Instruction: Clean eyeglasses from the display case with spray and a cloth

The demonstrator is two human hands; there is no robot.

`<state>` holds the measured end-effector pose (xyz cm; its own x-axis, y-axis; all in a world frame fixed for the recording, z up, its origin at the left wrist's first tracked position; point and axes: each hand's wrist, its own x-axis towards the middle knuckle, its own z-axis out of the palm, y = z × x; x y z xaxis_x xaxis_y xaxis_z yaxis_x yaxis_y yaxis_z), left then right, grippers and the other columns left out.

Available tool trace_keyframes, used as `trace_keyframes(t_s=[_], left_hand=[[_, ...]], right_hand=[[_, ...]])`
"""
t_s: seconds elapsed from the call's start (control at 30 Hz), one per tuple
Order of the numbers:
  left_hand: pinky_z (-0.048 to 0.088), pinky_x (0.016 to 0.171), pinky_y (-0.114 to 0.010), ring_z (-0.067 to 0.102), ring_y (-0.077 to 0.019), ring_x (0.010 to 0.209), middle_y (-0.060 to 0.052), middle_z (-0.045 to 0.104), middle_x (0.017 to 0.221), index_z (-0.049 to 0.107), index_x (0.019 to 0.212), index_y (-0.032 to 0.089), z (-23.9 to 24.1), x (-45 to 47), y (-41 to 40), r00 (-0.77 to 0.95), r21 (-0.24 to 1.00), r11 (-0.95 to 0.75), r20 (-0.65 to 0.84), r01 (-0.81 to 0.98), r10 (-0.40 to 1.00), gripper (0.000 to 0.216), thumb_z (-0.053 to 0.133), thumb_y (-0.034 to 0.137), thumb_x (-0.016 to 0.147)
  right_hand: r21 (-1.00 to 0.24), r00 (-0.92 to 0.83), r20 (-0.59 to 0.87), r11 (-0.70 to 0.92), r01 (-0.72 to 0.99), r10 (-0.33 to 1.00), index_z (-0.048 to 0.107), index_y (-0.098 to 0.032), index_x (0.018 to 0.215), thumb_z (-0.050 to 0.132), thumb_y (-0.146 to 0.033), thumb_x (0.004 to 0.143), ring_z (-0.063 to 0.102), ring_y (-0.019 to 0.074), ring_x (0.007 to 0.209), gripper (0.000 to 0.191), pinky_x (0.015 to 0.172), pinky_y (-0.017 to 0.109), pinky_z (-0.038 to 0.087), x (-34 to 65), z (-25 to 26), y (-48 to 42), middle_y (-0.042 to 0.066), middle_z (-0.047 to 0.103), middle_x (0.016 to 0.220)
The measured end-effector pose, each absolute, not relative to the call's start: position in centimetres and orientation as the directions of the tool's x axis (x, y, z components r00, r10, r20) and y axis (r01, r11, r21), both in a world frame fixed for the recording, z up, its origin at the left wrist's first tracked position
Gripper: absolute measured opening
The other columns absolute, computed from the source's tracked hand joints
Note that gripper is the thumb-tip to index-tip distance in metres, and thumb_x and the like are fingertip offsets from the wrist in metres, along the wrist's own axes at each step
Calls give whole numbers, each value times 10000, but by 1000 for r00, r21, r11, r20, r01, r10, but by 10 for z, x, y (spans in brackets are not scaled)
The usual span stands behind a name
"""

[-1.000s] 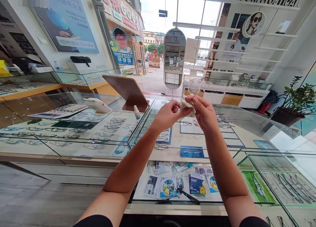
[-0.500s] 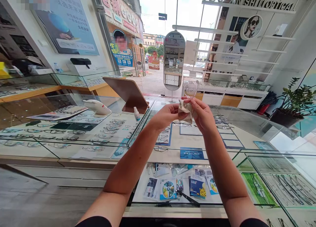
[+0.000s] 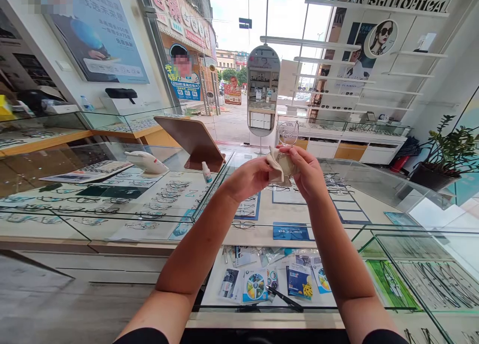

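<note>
Above the glass counter, both of my hands meet in front of me. My left hand [image 3: 250, 177] is closed on a beige cleaning cloth [image 3: 276, 168], which is folded over the lower lens of a pair of eyeglasses [image 3: 288, 133]. Between finger and thumb my right hand [image 3: 307, 170] grips the eyeglasses near their middle. One clear round lens stands up above my fingers; the other is partly covered by the cloth and fingers. The temples cannot be made out clearly.
A small white bottle [image 3: 206, 172] stands on the glass display counter [image 3: 209, 204], beside a brown tilted mirror stand [image 3: 190, 142]. A white handheld device [image 3: 147, 163] lies further left. Leaflets [image 3: 256, 285] and a black pen [image 3: 284, 299] lie nearer me. A potted plant [image 3: 436, 154] is at right.
My left hand has shifted slightly left, and the cloth has opened out, showing more of the lower lens. The eyeglasses have moved a little left and remain in my right hand.
</note>
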<state>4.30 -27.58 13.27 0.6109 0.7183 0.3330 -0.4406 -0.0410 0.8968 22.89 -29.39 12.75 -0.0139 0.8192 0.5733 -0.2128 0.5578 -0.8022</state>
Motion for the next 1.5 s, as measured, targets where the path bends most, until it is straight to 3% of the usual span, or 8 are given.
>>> trace_keyframes(t_s=[0.17, 0.3, 0.47, 0.63, 0.87, 1.23, 1.5], left_hand=[[596, 984, -364, 735, -262, 1128, -92, 790, 1016, 814, 1008, 183, 134, 48, -279, 567, 862, -50, 374, -505, 734, 256, 867, 424, 940], [562, 843, -284, 732, -198, 951, -67, 790, 928, 848, 1013, 162, 130, 56, -285, 555, 854, -85, 405, -513, 727, 427, 1010, 524, 853], [513, 764, -268, 683, -154, 816, -26, 771, 843, 857, 1025, 174, 125, 67, -286, 461, 846, -181, 438, -501, 771, 553, 1058, 612, 754], [504, 779, -273, 665, -144, 801, -20, 765, 843, 844, 985, 178, 122, 71, -287, 401, 863, -237, 429, -446, 809, 595, 1054, 666, 717], [499, 725, -264, 623, -128, 763, -12, 749, 849, 832, 955, 179, 122, 74, -289, 359, 853, -275, 450, -444, 817, 581, 1112, 580, 642], [550, 753, -250, 674, -130, 795, -11, 757, 867, 785, 1040, 179, 119, 78, -288, 327, 808, -328, 519, -490, 790, 573, 1076, 566, 734], [463, 597, -213, 557, -77, 633, 31, 683, 738, 759, 909, 180, 123, 82, -292, 170, 761, -398, 544, -513, 822, 598, 1086, 626, 680]], right_hand=[[-801, -11, 566, 546, -245, 824, 917, -361, 1012, 870, -661, 898, 767, 298, 1265, 324, 1148, 483, 596, 227, 129, -297, 17, 885, 1268], [-825, -32, 526, 501, -263, 850, 931, -363, 1046, 896, -674, 874, 772, 274, 1120, 357, 1038, 453, 618, 224, 130, -300, 22, 885, 1182], [-827, -31, 517, 490, -274, 855, 934, -352, 1066, 916, -695, 843, 767, 280, 1121, 410, 974, 437, 623, 220, 131, -302, 27, 883, 1209], [-806, -2, 540, 517, -288, 841, 933, -359, 1061, 902, -709, 853, 764, 281, 1154, 408, 1022, 447, 609, 217, 130, -302, 27, 885, 1214], [-790, 6, 536, 504, -350, 844, 936, -370, 1063, 919, -676, 851, 768, 277, 1177, 373, 1040, 453, 618, 212, 127, -301, 26, 884, 1255], [-790, -10, 534, 495, -361, 845, 920, -331, 1139, 840, -651, 932, 766, 301, 1286, 390, 1168, 514, 610, 207, 124, -301, 53, 868, 1331], [-759, -38, 621, 589, -277, 783, 916, -366, 1226, 730, -701, 1023, 707, 299, 1429, 434, 1321, 520, 491, 203, 122, -304, 18, 835, 1430]])
